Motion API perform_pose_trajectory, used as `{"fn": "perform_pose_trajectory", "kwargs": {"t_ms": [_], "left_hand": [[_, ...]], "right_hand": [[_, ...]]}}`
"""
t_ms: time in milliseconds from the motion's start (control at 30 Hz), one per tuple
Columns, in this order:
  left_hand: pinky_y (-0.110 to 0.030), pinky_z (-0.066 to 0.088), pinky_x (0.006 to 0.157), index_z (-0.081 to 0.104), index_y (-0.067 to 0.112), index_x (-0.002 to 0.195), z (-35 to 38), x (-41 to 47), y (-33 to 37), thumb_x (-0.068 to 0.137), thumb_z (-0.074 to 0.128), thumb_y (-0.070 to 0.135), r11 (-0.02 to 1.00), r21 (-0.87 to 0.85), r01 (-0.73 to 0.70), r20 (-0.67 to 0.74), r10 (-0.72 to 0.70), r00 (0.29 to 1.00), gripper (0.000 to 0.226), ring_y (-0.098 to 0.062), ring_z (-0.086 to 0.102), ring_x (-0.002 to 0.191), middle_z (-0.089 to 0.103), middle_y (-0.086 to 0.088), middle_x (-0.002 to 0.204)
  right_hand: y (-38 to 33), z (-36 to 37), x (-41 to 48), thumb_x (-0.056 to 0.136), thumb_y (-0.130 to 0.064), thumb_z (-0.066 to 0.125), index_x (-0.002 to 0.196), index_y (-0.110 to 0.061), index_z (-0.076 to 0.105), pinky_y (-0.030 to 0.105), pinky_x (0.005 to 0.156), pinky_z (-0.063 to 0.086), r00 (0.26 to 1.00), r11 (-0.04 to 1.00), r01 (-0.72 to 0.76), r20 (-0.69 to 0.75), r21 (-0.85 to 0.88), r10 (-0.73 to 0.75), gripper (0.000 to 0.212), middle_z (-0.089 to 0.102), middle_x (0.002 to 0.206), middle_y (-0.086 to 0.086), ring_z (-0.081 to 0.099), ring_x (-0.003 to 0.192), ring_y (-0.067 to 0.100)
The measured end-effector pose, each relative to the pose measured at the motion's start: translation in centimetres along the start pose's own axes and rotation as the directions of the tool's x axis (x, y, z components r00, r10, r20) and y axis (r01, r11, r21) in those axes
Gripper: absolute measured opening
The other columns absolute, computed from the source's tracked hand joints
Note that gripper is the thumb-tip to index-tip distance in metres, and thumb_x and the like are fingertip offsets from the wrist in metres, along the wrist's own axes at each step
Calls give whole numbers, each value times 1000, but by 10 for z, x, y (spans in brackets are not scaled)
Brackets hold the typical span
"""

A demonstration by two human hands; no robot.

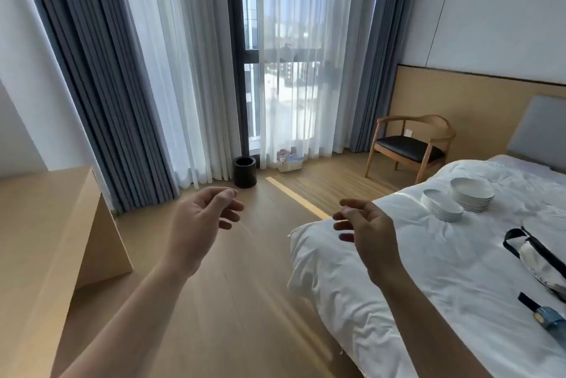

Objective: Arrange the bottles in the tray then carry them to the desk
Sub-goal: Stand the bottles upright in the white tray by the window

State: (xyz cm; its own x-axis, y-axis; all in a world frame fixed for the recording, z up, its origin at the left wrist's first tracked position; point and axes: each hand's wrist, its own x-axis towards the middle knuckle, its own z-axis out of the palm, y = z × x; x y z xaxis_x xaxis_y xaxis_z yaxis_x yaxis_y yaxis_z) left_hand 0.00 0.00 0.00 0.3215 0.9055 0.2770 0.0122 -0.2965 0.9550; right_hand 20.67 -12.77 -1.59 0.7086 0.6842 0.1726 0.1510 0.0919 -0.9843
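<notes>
A light woven tray [291,167] stands on the wooden floor by the sheer curtains, far ahead. Several clear bottles [287,157] with red caps sit in it. The wooden desk [36,224] fills the left side. My left hand [202,221] and my right hand [364,230] are raised in front of me, palms facing each other, fingers loosely curled and apart. Both hands hold nothing and are well short of the tray.
A black round bin [245,171] stands left of the tray. A wooden chair [410,146] sits at the right wall. The bed [428,270] on the right carries two stacks of white plates [459,198], a bag [539,258] and a folded umbrella [548,316].
</notes>
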Motion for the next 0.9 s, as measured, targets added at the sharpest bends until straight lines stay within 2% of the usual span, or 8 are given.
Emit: {"fn": "perform_pose_trajectory", "kwargs": {"t_ms": [133,300,467,667,800,900], "left_hand": [[-27,53,58,69,19,83,-13,57,-37,89,55,22,1000,4,8,-27,-8,1000,16,-12,68,62,75,0,75],[-28,52,61,69,19,82,-39,169,-68,89,55,24,1000,-10,20,-47,-21,999,16,-9,67,62,74,3,75],[-27,52,61,69,17,83,-47,270,-88,88,56,22,999,-27,47,-21,-48,999,15,-10,66,61,74,2,71],[-33,52,63,69,14,85,-19,369,-135,89,55,16,992,7,130,57,-130,990,15,-17,65,65,73,-5,73],[-29,51,61,70,15,84,15,448,-167,89,55,14,990,23,139,88,-140,986,15,-14,64,61,73,-6,72],[-31,50,61,71,15,81,49,516,-188,89,55,12,989,37,145,118,-148,982,17,-15,64,61,73,-4,69]], "right_hand": [[21,51,52,89,-5,52,83,-22,62,26,59,55,998,999,-39,46,-13,39,21,69,73,1,66,59,8],[24,132,148,91,-5,49,96,-12,63,28,64,55,997,999,-18,73,-40,21,16,68,78,4,65,68,14],[31,190,231,90,-5,50,88,-18,62,27,61,54,998,999,-46,33,-22,47,17,67,77,4,64,67,15],[72,226,333,88,-3,52,90,-17,61,30,60,54,992,993,-116,-59,-28,114,17,68,82,8,63,64,16],[108,240,417,87,-7,52,86,-22,62,27,57,54,986,990,-143,-90,-14,141,18,68,79,4,63,63,13],[135,253,490,87,-7,51,88,-19,63,29,59,53,977,983,-181,-106,39,184,17,68,79,5,62,63,14]]}}
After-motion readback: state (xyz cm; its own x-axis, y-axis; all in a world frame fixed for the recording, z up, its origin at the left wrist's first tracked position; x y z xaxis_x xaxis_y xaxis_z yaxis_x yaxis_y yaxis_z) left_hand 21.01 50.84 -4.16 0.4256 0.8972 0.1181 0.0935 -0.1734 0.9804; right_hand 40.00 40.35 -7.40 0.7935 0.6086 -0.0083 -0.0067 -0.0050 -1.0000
